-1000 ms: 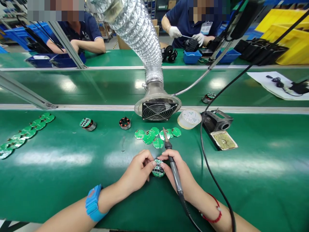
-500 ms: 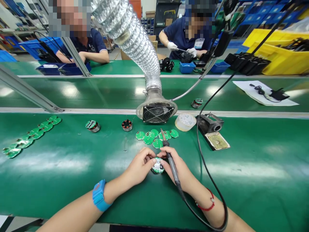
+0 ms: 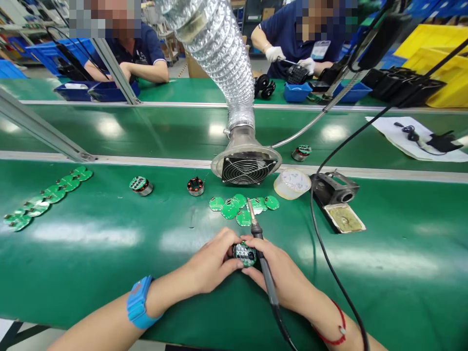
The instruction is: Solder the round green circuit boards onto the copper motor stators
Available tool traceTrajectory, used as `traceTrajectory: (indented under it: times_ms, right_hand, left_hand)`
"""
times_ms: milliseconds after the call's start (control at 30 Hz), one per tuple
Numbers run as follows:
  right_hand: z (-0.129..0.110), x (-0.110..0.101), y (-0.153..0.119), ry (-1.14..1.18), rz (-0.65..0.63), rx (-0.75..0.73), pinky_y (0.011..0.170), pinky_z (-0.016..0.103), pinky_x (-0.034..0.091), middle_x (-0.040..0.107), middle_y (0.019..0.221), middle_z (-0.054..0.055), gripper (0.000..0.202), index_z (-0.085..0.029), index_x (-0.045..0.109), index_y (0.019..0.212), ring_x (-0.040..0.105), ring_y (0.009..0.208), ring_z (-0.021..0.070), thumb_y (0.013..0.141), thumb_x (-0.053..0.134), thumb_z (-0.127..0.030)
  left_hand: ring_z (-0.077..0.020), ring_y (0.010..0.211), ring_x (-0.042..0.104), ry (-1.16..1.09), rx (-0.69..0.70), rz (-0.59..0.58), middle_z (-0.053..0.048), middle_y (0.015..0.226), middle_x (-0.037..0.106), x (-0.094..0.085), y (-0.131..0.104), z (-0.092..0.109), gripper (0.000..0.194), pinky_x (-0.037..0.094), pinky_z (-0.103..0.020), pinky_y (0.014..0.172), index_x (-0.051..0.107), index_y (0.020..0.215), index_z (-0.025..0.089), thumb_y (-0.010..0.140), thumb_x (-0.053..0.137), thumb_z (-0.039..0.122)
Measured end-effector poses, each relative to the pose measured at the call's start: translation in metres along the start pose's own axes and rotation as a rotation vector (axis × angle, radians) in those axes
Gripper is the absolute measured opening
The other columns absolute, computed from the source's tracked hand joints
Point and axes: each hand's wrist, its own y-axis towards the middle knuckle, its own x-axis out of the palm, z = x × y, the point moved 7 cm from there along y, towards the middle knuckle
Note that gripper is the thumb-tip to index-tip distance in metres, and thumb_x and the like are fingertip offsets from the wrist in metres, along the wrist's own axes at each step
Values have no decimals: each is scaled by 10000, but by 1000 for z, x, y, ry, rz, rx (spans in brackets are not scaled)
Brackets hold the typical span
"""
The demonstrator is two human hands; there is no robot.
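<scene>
Holding the round circuit board (image 3: pixel 244 254) between the fingers of left hand (image 3: pixel 212 259) and right hand (image 3: pixel 287 273), with thumbs just lowered along its rim, seemingly only regripping; also gripping the soldering iron (image 3: pixel 267 279) right-handed, pointing toward green discs (image 3: pixel 229 209) beyond

Green bench (image 3: pixel 84 273) edged along far side by pale rail (image 3: pixel 164 165); metal strut (image 3: pixel 40 129) fixed there, toward far-left corner. Light reflected in white patches (image 3: pixel 86 235) on benchtop. Pale floor (image 3: pixel 51 334) glimpsed below near-left corner. Shelving (image 3: pixel 18 29) seen beyond far-left corner.
</scene>
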Motion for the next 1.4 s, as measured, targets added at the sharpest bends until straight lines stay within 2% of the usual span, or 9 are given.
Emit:
traceTrajectory:
  times_ms: [133,367,567,733,833,933,1067,1200,1400]
  right_hand:
    - [1,2,0,-1,34,-42,893,446,603,674,1252,140,474,-256,451,1311,687,1121,286,884,627,-153]
    - [3,4,1,1,17,-61,914,429,606,674,1268,149,461,-244,457,1356,687,1133,282,922,604,-195]
    - [-5,-4,5,-35,64,-128,793,385,626,716,1120,126,301,-226,501,1250,720,983,249,958,561,-264]
    - [-8,-9,9,-24,135,-197,897,453,585,700,1143,118,251,-234,472,1199,694,1038,242,960,546,-242]
    - [-5,-10,10,19,157,-175,908,448,579,696,1153,111,298,-250,461,1214,692,1055,243,939,570,-224]
    - [-3,-9,10,38,155,-153,896,430,582,697,1161,106,343,-268,444,1235,689,1069,248,927,585,-210]
    - [-2,-8,10,64,150,-122,894,414,581,703,1155,108,363,-270,434,1225,693,1069,251,912,597,-188]
    - [-2,-9,12,76,151,-127,871,388,586,704,1140,98,311,-270,458,1169,705,1025,237,909,603,-182]
    - [-5,-11,14,46,148,-171,892,408,581,708,1113,93,229,-249,485,1131,710,987,224,927,580,-212]
  left_hand:
    - [-199,889,539,23,-4,17,-53,1025,521,4,-1,0,158,491,-356,802,497,1019,213,875,503,147]
    - [-202,881,536,18,22,61,-46,975,520,8,-2,-2,105,495,-357,813,480,1010,221,913,490,180]
    - [-181,829,544,10,20,42,-42,978,516,8,-1,-5,174,503,-332,756,514,1082,207,911,502,180]
    - [-168,802,559,28,50,73,-31,936,541,5,-1,-6,157,524,-307,723,532,1072,200,917,519,178]
    - [-181,869,595,136,120,100,-49,983,585,4,-2,-1,147,549,-314,771,542,1081,194,939,510,179]
    - [-226,975,613,388,233,101,-92,1095,627,9,-5,7,173,565,-368,846,550,1116,178,959,479,169]
    - [-233,911,629,647,286,85,-96,1084,663,15,-6,10,165,590,-369,786,570,1106,170,970,478,189]
    - [-219,906,636,702,284,67,-83,1079,674,16,-5,9,121,594,-340,770,587,1041,178,966,495,199]
    - [-227,899,637,624,359,120,-102,1084,683,7,-5,17,183,581,-343,777,566,1112,155,971,458,200]
